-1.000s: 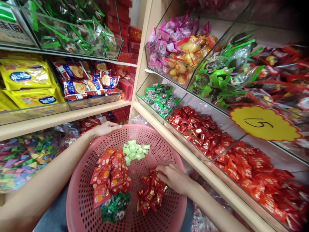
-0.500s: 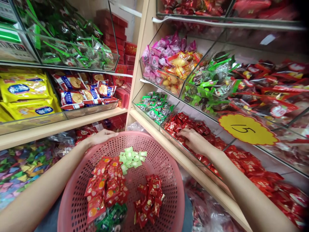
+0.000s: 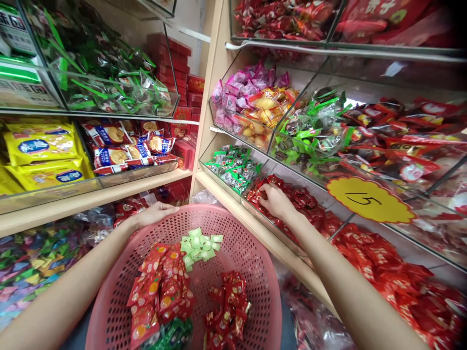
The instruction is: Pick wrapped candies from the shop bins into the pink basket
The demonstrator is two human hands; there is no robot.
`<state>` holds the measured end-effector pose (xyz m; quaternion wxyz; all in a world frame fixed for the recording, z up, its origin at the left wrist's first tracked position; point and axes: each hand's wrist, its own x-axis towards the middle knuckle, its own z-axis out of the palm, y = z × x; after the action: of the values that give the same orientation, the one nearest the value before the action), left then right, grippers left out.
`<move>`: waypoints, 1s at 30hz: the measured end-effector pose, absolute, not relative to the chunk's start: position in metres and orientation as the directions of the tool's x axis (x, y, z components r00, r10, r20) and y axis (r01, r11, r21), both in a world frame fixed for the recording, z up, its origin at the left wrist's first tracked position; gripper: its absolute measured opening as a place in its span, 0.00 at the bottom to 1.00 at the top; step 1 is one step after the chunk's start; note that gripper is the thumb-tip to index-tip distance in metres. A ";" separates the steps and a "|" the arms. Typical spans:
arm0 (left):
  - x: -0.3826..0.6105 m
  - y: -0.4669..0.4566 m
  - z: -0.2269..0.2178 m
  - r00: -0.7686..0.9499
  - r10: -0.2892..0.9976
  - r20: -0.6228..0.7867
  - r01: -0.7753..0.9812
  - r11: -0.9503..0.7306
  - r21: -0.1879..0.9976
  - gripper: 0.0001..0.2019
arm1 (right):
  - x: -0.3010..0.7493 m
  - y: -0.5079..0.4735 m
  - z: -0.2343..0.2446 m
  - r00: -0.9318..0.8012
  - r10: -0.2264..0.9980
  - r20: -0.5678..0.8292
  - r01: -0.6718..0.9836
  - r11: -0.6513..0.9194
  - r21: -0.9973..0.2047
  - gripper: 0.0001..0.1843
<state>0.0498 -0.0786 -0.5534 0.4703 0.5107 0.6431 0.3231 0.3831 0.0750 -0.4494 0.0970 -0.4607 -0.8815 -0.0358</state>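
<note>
My left hand [image 3: 157, 214] grips the far left rim of a pink perforated plastic basket [image 3: 251, 243]. My right hand [image 3: 277, 200] is closed, fingers curled down among red-wrapped candies [image 3: 299, 194] in a clear shelf bin; its fingertips are partly hidden there. Inside the basket, separate heaps lie on the bottom: red packets with orange fruit prints [image 3: 160, 287], small pale green packets [image 3: 199, 247], dark red candies with gold print [image 3: 229, 306], and green-wrapped candies [image 3: 173, 335] at the near side.
Left of the red bin is a bin of green-and-silver candies [image 3: 235, 167]. Pink-purple candies [image 3: 237, 92] fill a bin above. A yellow price tag [image 3: 370, 199] reading 15 hangs at right. Wooden shelf edges [image 3: 233, 199] meet behind the basket. Yellow packs [image 3: 44, 146] sit at left.
My right hand has shifted left and slightly up within the red candies, its fingers now more curled. My left hand stays on the basket rim. The view has tilted slightly upward.
</note>
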 end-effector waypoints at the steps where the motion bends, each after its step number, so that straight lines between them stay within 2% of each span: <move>1: 0.050 -0.079 -0.554 -0.042 0.961 -0.274 0.356 0.271 0.895 0.28 | 0.380 0.075 -0.451 -0.540 0.819 0.194 0.832 0.554 -0.021 0.14; 6: 0.051 -0.080 -0.552 -0.053 0.965 -0.258 0.332 0.260 0.907 0.27 | 0.375 0.075 -0.453 -0.479 0.856 0.194 0.871 0.491 -0.013 0.19; 11: 0.051 -0.078 -0.551 -0.075 0.959 -0.273 0.340 0.282 0.897 0.25 | 0.377 0.066 -0.448 -0.495 0.852 0.169 0.868 0.492 0.066 0.14; 14: 0.049 -0.077 -0.555 -0.067 0.958 -0.278 0.327 0.284 0.901 0.25 | 0.380 0.061 -0.445 -0.515 0.831 0.209 0.856 0.513 0.070 0.12; 22: 0.046 -0.076 -0.560 -0.044 0.967 -0.251 0.343 0.251 0.905 0.23 | 0.408 0.025 -0.412 -0.504 0.715 0.484 0.786 0.612 -0.086 0.13; 24: 0.046 -0.076 -0.560 -0.046 0.965 -0.258 0.350 0.258 0.901 0.24 | 0.414 0.003 -0.406 -0.525 0.685 0.505 0.729 0.668 -0.149 0.13; 26: 0.047 -0.076 -0.559 -0.059 0.962 -0.265 0.360 0.268 0.894 0.24 | 0.417 -0.021 -0.409 -0.595 0.680 0.429 0.650 0.721 -0.242 0.13; 30: 0.050 -0.077 -0.555 -0.071 0.961 -0.269 0.393 0.275 0.877 0.24 | 0.417 -0.055 -0.444 -0.797 0.600 0.065 0.513 0.731 -0.451 0.09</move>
<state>0.0496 -0.0771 -0.5550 0.4490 0.5126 0.6601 0.3159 0.4172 -0.0546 -0.4440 0.1036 -0.3010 -0.9244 0.2101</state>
